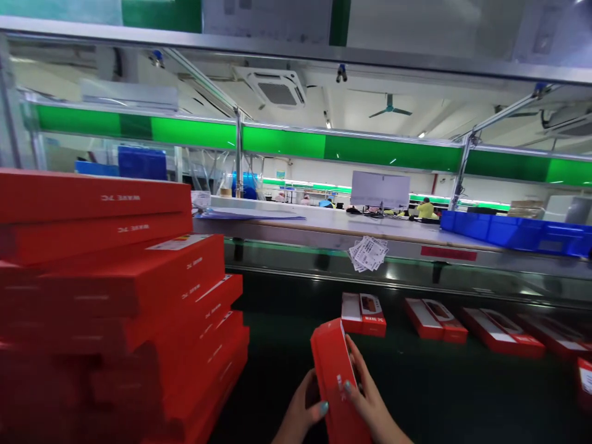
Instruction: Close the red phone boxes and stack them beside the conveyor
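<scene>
A red box (pixel 333 364) with white "WAVE 7C" lettering is held tilted between my two hands, above the dark belt surface (pixel 277 308). My left hand (pixel 303 407) grips its left side, thumb on the near face. On the right edge, my right hand (pixel 365 394) is closed round the box, its thumb lying across the printed side and fingers behind. Just beyond the held box lies an open red box (pixel 370 333), its white part and pictured part side by side.
Tall stacks of red boxes (pixel 185 271) fill the left. More open red boxes (pixel 437 336) lie in a row to the right. A bunch of white labels (pixel 369 253) hangs at the shelf edge. Blue bins (pixel 509 231) stand on the shelf. A person in yellow (pixel 425 208) is far off.
</scene>
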`<action>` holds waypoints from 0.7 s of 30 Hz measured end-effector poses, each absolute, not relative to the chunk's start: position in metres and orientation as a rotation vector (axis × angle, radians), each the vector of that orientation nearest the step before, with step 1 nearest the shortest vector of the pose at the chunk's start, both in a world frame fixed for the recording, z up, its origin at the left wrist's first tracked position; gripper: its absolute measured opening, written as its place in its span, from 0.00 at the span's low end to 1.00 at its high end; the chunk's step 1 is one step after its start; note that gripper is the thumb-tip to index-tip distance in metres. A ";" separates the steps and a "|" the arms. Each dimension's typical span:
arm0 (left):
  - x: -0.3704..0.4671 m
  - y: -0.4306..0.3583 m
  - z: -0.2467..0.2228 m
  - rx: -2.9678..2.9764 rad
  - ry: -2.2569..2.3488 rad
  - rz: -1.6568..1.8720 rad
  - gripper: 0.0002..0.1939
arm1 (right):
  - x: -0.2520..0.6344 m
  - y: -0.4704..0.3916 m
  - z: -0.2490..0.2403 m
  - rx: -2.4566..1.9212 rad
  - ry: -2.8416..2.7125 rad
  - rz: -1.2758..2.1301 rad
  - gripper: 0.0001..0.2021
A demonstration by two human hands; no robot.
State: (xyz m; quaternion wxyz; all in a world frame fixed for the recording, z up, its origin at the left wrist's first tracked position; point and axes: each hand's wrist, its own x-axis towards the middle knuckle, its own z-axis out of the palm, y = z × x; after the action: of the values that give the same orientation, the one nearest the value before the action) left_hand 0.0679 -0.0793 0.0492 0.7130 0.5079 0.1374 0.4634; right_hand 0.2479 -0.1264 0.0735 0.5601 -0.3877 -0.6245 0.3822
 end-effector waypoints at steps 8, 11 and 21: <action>0.094 -0.093 0.030 0.940 0.447 1.165 0.41 | 0.264 -0.119 0.089 -0.837 -1.263 1.063 0.38; 0.097 -0.096 0.030 0.936 0.444 1.226 0.42 | 0.266 -0.122 0.087 -0.814 -1.240 1.099 0.38; 0.094 -0.094 0.029 0.992 0.479 1.228 0.43 | 0.275 -0.127 0.098 -0.831 -1.168 1.267 0.40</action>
State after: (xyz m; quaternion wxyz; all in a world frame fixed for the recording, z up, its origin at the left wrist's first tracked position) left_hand 0.0945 -0.0938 0.0286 0.6786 0.4417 0.2133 0.5467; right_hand 0.2745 -0.1267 0.0983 0.5764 -0.3550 -0.4988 0.5413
